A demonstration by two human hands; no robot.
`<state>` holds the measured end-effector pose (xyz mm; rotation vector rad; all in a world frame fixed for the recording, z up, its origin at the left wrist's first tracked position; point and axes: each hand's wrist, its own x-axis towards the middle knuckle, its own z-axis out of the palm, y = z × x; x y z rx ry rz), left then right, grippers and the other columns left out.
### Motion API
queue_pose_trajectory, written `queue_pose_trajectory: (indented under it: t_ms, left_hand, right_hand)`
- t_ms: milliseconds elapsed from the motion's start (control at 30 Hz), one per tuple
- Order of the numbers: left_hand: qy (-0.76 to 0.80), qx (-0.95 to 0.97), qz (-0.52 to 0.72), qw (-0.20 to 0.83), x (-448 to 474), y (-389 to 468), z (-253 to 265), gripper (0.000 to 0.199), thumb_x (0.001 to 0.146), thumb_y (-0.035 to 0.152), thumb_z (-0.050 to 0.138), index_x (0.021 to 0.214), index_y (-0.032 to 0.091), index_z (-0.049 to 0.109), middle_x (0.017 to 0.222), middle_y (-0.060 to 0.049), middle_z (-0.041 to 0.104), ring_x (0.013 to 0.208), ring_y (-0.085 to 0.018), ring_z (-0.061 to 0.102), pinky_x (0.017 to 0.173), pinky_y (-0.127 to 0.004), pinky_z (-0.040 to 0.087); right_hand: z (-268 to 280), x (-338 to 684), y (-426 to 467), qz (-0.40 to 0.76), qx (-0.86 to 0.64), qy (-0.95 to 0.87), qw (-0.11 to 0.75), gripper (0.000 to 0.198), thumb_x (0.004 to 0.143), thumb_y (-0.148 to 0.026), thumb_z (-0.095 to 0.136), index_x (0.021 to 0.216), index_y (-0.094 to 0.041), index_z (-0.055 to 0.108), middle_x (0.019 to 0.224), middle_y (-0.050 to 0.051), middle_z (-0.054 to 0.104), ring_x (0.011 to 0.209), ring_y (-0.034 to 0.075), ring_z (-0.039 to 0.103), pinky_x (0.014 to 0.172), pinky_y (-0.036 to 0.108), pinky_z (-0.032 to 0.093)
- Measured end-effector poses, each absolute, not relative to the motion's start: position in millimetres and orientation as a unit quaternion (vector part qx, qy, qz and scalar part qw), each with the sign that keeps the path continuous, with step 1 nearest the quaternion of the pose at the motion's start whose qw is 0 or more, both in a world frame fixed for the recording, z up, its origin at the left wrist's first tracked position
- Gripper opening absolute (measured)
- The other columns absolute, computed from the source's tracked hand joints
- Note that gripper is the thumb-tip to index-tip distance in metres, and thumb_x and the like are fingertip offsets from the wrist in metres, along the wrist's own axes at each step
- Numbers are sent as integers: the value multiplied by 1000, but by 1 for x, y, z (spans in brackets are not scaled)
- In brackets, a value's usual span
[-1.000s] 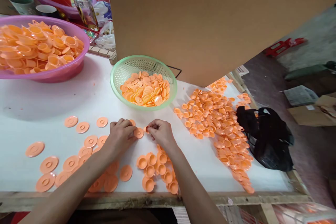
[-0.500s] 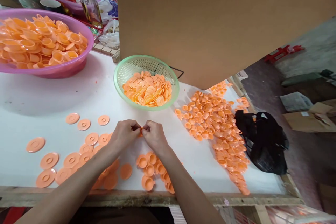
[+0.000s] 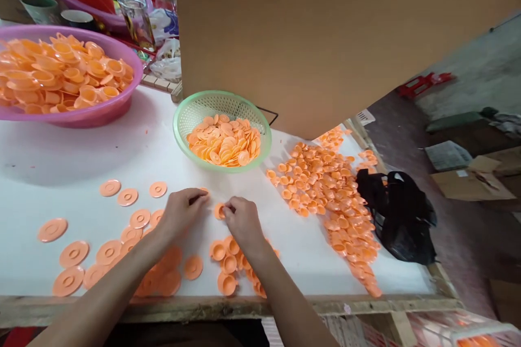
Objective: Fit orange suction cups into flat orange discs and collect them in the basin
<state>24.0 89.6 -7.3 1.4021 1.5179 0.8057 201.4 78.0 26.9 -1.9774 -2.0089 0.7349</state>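
Observation:
My right hand point(image 3: 243, 222) pinches a small orange toy cup point(image 3: 220, 211), its open mouth turned up toward me. To its left, my left hand point(image 3: 183, 211) has its fingertips closed on a small orange piece point(image 3: 204, 191), mostly hidden, so its shape is unclear. A gap separates the two hands, just above the white tabletop. Below them lies a cluster of orange cups point(image 3: 229, 264). Flat orange saucers point(image 3: 109, 252) with a raised ring are spread at the left, partly under my left forearm.
Ahead stands a green colander point(image 3: 182, 143) holding orange discs. A pink basin point(image 3: 136, 73) of cups and saucers is at the far left. A large cardboard box point(image 3: 285, 38) blocks the back. At right are a heap of cups point(image 3: 325, 179) and a black bag point(image 3: 402, 217).
My hands were together at one small orange piece and have now moved apart. The cup in my right hand has come into view. The whole view has shifted slightly.

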Motion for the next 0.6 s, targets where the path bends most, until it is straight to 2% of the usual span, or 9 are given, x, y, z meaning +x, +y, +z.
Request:
queue_pose_trajectory:
  t_ms: [100,200,300,367,467,533,600]
  left_hand:
    - [643,609,307,348,6,89,-14,36,81,45,55,103,22,71,94,-4,67,79,-18,61,68,-28,45]
    - [640,666,245,294,8,92,-21,34,82,42,54,106,24,69,99,-3,62,76,-16,59,63,-27,41]
    - [614,698,227,291,25,98,-19,26,85,33,51,103,26,69,97,-1,60,78,-15,58,66,-27,40]
    - [601,707,229,294,35,99,-17,27,84,28,54,106,25,68,99,-2,60,84,-16,59,70,-27,42]
    - [606,694,240,306,40,98,-18,34,80,26,62,114,24,65,105,-2,60,94,-17,59,76,-26,44]
    - [608,689,247,307,39,96,-20,30,82,29,63,111,27,67,104,-2,60,93,-17,59,75,-27,44]
    - [608,693,249,295,38,93,-19,23,84,32,61,105,28,69,99,-1,60,90,-17,57,72,-28,43]
  right_hand:
    - [38,227,58,221,-656,-718,71,21,85,-14,52,74,-20,69,78,3,67,74,15,61,70,24,41]
    - [45,259,72,215,-677,-696,110,20,86,-15,54,83,-21,72,85,3,71,83,16,64,78,23,44]
    - [51,289,120,82,-753,-637,143,22,87,-14,51,97,-17,71,98,7,69,88,17,63,84,26,45]
    - [51,302,155,29,-776,-615,137,25,84,-13,52,103,-15,69,107,11,65,86,18,62,80,28,45]
    - [47,302,184,41,-773,-620,130,18,78,-10,54,87,-13,70,103,12,62,81,19,60,74,30,43]
    - [43,290,181,62,-757,-633,152,12,76,-12,56,75,-15,68,95,9,63,80,19,59,73,29,43]
    - [38,270,164,142,-732,-634,202,9,75,-16,57,72,-17,65,83,5,64,76,17,60,73,28,44]
